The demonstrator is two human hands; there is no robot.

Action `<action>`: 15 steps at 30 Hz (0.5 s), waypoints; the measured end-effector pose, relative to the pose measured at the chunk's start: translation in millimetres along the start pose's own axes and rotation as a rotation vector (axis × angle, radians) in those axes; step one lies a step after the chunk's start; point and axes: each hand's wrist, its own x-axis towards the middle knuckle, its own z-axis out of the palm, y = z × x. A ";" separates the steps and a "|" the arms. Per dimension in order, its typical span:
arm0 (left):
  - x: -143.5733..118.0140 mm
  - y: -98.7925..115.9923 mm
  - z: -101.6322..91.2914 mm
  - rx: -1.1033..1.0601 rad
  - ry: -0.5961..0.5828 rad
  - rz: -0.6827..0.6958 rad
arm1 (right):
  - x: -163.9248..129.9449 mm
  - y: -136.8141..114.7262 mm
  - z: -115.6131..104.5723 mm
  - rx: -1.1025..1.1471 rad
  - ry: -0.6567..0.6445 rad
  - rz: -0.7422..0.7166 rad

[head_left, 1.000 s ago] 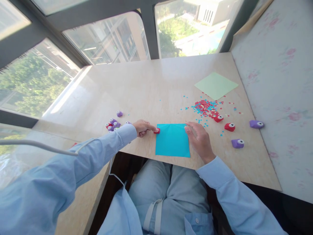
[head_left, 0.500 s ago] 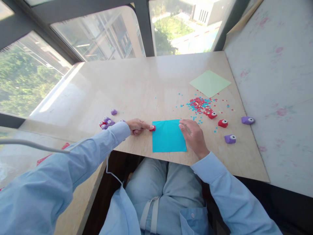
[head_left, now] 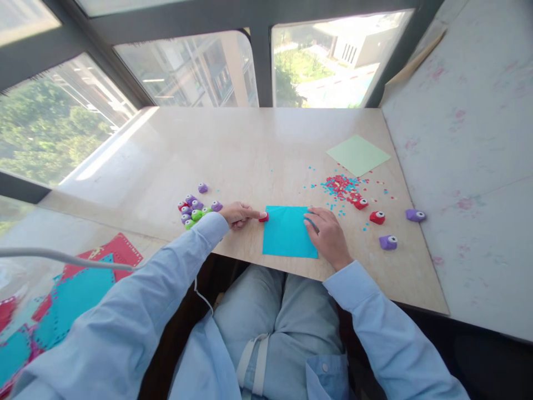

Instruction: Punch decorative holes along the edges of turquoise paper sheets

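Beneath big windows, a glossy pale stone surface (head_left: 258, 150) carries a flat, matte turquoise paper square (head_left: 287, 232) at its near edge. At the square's upper left corner sits a small red plastic punch (head_left: 264, 217), pressed by the left hand (head_left: 238, 214), forefinger stretched out, other fingers curled. The right hand (head_left: 327, 236) lies loosely spread, palm down, on the paper's right edge.

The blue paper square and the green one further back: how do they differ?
The blue paper square lies near the table's front edge, held between both hands; the green paper square lies untouched toward the far right. The blue is vivid and looks larger; the green is pale. Both lie flat on the table.
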 end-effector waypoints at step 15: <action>-28.1 -27.8 12.2 -0.223 0.300 0.205 | -3.2 -2.8 1.3 -0.127 -0.202 -0.231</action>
